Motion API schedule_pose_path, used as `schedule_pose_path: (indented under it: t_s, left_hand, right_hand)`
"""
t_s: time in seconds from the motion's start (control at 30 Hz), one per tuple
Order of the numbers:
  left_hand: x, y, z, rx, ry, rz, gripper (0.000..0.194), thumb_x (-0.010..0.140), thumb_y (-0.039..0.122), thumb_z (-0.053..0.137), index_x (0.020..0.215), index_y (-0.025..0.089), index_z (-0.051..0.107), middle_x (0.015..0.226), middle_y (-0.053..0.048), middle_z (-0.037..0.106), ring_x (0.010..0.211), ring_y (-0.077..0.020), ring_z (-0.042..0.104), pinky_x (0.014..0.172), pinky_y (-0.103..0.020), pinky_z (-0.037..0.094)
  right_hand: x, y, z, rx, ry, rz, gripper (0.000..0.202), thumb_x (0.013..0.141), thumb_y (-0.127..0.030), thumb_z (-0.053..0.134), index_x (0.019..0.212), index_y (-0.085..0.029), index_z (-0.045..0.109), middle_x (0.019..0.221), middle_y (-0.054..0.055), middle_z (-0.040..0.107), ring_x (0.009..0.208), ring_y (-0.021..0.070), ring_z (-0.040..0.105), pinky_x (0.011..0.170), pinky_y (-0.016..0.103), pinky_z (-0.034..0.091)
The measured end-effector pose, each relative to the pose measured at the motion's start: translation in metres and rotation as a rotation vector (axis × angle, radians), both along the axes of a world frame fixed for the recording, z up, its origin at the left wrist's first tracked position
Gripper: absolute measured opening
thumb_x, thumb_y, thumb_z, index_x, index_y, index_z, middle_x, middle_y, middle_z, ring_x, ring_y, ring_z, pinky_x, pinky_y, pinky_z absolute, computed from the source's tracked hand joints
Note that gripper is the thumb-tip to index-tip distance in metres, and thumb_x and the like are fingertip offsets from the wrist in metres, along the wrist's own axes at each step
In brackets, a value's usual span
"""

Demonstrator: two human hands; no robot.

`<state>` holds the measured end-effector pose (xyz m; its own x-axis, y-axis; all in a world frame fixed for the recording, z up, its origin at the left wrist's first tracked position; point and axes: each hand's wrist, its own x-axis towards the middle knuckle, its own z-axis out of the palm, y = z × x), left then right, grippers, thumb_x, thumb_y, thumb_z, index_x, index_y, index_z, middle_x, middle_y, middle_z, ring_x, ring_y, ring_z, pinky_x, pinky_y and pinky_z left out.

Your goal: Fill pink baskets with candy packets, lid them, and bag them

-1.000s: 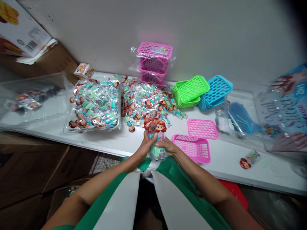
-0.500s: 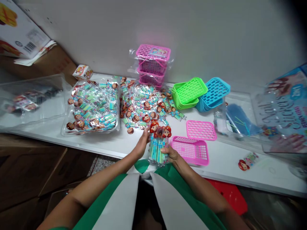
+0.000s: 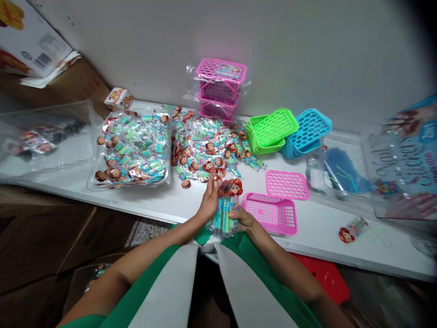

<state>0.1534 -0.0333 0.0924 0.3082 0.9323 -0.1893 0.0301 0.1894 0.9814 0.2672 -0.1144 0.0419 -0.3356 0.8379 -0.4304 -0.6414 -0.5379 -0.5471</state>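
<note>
In front of my body I hold an upright bundle of small clear packets (image 3: 224, 212), with red-haired cartoon heads on top and blue-green strips below. My right hand (image 3: 244, 217) grips its lower right side, thumb across the front. Against its left edge is my left hand (image 3: 209, 202), fingers upright and partly hidden behind the packets. Just right of the bundle lies an open pink basket (image 3: 270, 215), its pink perforated lid (image 3: 287, 184) behind it. Many like packets are spread in a loose pile (image 3: 205, 148) beyond my hands.
A clear tray (image 3: 131, 182) of packets stands left of the pile. Pink baskets in plastic (image 3: 220, 89) are stacked at the wall, beside green baskets (image 3: 271, 132) and blue baskets (image 3: 305, 134). One packet (image 3: 351, 231) lies at right, near a clear box (image 3: 406, 182).
My left hand has shifted slightly right and up along the bundle's edge, and one cartoon head on the left is now out of sight. My right hand keeps its grip.
</note>
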Motion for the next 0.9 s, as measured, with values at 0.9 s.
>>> schedule_pose_path:
  t_s: [0.9]
  left_hand:
    - [0.080,-0.016,-0.091,0.082,0.968,-0.904,0.032,0.087,0.036,0.042,0.106,0.017,0.059,0.107,-0.015,0.068,0.098,-0.0278,0.063,0.077,-0.034,0.045]
  right_hand:
    - [0.164,-0.061,-0.022,0.484,-1.798,0.529,0.075,0.067,-0.021,0.063,0.137,-0.008,0.038,0.128,0.019,0.052,0.114,0.0315,0.049,0.096,0.043,0.037]
